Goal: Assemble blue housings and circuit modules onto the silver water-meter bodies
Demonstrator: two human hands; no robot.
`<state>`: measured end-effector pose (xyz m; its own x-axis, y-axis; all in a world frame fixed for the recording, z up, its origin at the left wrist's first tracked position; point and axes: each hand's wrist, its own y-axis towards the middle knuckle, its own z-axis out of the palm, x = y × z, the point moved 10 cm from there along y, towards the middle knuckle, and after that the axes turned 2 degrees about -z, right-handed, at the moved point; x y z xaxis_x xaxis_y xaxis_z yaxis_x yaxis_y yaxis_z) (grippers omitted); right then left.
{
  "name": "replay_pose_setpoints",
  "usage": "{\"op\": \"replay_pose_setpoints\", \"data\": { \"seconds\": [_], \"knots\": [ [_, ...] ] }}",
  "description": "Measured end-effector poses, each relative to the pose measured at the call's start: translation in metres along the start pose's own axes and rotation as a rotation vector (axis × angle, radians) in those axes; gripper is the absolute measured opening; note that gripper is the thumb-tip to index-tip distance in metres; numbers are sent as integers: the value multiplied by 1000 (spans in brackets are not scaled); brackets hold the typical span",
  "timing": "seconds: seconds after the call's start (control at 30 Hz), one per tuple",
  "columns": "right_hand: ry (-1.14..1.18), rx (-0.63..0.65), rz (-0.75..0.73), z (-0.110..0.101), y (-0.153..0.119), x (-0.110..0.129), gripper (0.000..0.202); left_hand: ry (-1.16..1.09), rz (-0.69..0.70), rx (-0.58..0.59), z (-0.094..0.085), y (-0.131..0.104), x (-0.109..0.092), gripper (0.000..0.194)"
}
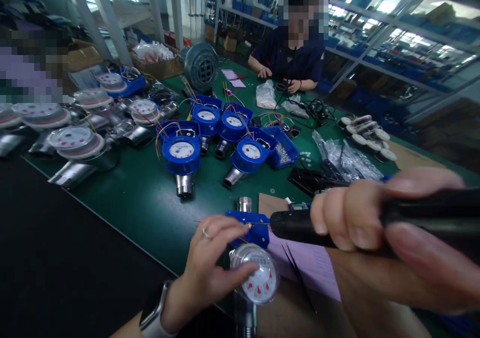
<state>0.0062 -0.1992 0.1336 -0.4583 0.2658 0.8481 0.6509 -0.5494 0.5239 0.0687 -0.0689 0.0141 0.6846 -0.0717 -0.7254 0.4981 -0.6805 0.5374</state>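
My right hand (352, 213) is wrapped round a black electric screwdriver (294, 226), held level and pointing left. Its thin bit reaches a small brass-coloured part on a blue mounting plate (258, 236). Just below the plate is a water meter (262, 275) with a clear domed dial, red pointers and a metal pipe. My left hand (208, 253) grips this meter, its thumb across the dial and its fingertips on the plate beside the bit. Black tweezers (300, 278) lie on a pink sheet (320, 265) to the right of the meter.
Several blue-cased meters (182, 150) with loose wires stand beyond my hands, beside a blue tray (285, 150) of small screws. Bare meters (77, 140) crowd the left. Plastic bags (347, 160) and round parts (369, 133) lie right. A co-worker (288, 60) sits across the green table.
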Motion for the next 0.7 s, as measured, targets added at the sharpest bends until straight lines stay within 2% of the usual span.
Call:
{"op": "replay_pose_setpoints", "data": {
  "seconds": [0.1,0.17,0.33,0.7],
  "knots": [
    [137,56,16,14,2,-19,16,-20,186,141,17,-25,-28,48],
    [127,103,39,20,1,-31,19,-1,222,180,26,-34,-35,53],
    [40,141,97,23,-4,-49,21,31,176,182,33,-35,-30,43],
    [-7,172,129,33,-3,-59,18,-68,131,176,32,-31,-26,38]
  ]
}}
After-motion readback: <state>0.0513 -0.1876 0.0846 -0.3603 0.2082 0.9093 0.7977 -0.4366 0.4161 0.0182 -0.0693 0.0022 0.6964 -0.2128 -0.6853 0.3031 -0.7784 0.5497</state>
